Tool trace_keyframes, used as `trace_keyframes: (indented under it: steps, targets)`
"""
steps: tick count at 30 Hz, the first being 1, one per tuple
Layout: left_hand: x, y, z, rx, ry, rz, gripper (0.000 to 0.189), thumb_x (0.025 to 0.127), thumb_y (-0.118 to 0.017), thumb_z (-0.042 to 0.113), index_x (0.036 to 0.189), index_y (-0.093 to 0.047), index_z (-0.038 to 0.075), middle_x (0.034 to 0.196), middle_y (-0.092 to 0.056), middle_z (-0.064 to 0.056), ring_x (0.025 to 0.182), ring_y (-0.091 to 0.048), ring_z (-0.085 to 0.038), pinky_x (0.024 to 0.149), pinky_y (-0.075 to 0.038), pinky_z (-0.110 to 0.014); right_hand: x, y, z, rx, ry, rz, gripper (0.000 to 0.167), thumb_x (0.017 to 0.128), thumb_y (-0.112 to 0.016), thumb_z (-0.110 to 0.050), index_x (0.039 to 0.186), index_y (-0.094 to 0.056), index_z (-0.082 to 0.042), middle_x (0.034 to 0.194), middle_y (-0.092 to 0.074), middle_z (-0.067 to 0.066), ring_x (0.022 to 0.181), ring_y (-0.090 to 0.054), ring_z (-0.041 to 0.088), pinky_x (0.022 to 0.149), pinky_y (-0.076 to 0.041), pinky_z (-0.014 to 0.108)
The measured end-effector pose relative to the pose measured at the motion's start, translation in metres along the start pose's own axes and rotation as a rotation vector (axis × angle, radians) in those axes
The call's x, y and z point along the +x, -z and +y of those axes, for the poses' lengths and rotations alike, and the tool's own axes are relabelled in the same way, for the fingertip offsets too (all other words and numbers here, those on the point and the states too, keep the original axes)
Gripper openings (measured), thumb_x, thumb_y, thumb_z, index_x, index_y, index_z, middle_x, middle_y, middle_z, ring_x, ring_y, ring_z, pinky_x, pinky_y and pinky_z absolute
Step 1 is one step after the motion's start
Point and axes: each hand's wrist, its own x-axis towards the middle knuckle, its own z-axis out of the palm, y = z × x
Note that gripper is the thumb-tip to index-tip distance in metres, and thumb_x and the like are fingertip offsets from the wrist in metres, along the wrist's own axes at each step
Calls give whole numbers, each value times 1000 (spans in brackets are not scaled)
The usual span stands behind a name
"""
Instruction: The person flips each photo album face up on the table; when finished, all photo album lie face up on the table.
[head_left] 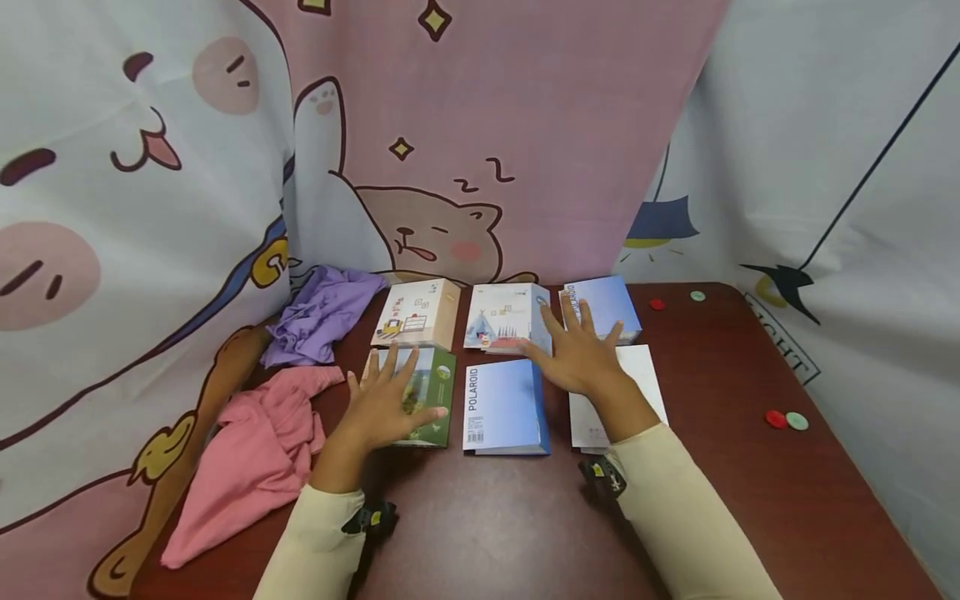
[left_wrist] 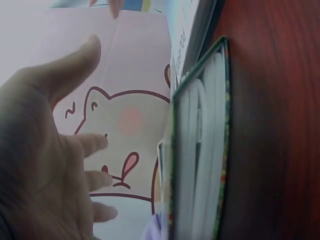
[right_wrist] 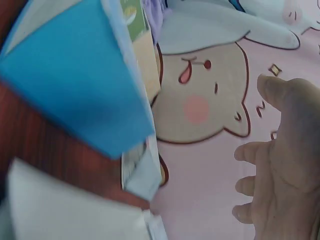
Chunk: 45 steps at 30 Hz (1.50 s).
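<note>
My left hand point(head_left: 378, 408) hovers with spread fingers over a green album point(head_left: 444, 387), whose page edges show in the left wrist view; a gap separates palm and cover. My right hand point(head_left: 581, 354), fingers also spread, is in the air above the right-hand albums and holds nothing. Beneath it lie a white album point(head_left: 641, 367) and a blue album point(head_left: 611, 304). Between the hands is a blue album marked POLAROID point(head_left: 506, 408). Behind that lies an album with a tent picture point(head_left: 501, 315), and to its left a cream one with a truck picture point(head_left: 420, 304).
A purple cloth point(head_left: 326, 317) and a pink cloth point(head_left: 262, 442) lie crumpled at left. On the right are red discs point(head_left: 776, 419) and pale green discs point(head_left: 797, 422), a pair near and a pair far. Printed curtains point(head_left: 570, 125) enclose the brown table point(head_left: 480, 517).
</note>
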Motion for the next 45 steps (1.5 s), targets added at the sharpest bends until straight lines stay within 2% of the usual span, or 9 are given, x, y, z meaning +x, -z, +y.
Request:
trace_keyframes:
  steps: [6, 15, 22, 28, 33, 37, 40, 43, 45]
  targets:
    - [0, -5, -5, -103, -101, -4, 119, 85, -81, 71, 176, -25, 19, 184, -12, -22, 165, -9, -61, 119, -12, -93, 24, -8, -28, 62, 40, -99, 94, 102, -30, -85, 177, -15, -30, 187, 1, 8, 173, 4, 42, 121, 9, 90]
    - [5, -9, -16, -218, -160, -7, 116, 86, -87, 61, 176, -25, 19, 184, -13, -21, 165, -7, -61, 119, -14, -93, 51, -12, -52, 206, 115, -201, 87, 107, -29, -79, 177, -17, -30, 187, -5, 8, 173, 2, 41, 127, 5, 84]
    - [0, -11, -22, -235, -192, -51, 123, 76, -97, 53, 174, -31, 17, 183, -16, -23, 163, -6, -66, 116, -5, -96, 65, -29, -72, 279, 194, -306, 83, 109, -28, -74, 176, -22, -25, 185, -14, 12, 172, -3, 44, 131, 2, 79]
    - [-2, -17, -26, -206, -224, -89, 131, 68, -102, 53, 174, -32, 20, 183, -16, -21, 164, -7, -64, 115, 3, -95, 74, -45, -81, 368, 253, -432, 80, 110, -40, -68, 176, -26, -24, 185, -17, 8, 173, 0, 38, 136, -5, 70]
    - [-2, -23, -28, -221, -226, -104, 131, 68, -104, 49, 174, -32, 20, 183, -16, -20, 165, -3, -62, 115, 7, -95, 80, -58, -82, 305, 315, -480, 83, 107, -58, -59, 175, -27, -23, 184, -23, 9, 173, -8, 38, 138, -12, 63]
    - [-2, -27, -31, -248, -243, -102, 122, 72, -101, 49, 172, -37, 20, 183, -19, -19, 165, -2, -64, 112, 9, -96, 82, -63, -82, 255, 320, -485, 78, 106, -66, -52, 173, -35, -26, 181, -27, 16, 171, -19, 40, 137, -19, 62]
    - [1, -37, -40, -281, -263, -78, 116, 73, -98, 57, 170, -42, 26, 183, -22, -16, 165, 0, -63, 111, 11, -97, 82, -64, -84, 251, 317, -481, 74, 105, -68, -49, 171, -40, -27, 180, -31, 18, 169, -25, 40, 136, -23, 61]
    - [9, -54, -55, -288, -287, -45, 115, 70, -91, 74, 168, -44, 36, 184, -22, -9, 166, 1, -61, 111, 13, -97, 80, -65, -86, 254, 307, -493, 73, 105, -70, -47, 170, -42, -26, 181, -27, 18, 169, -24, 40, 136, -23, 62]
    - [11, -60, -61, -274, -276, -50, 116, 69, -92, 76, 168, -43, 40, 185, -20, -4, 168, 2, -57, 113, 14, -94, 79, -65, -87, 252, 298, -506, 73, 105, -70, -45, 170, -43, -25, 182, -23, 20, 170, -21, 41, 136, -22, 62]
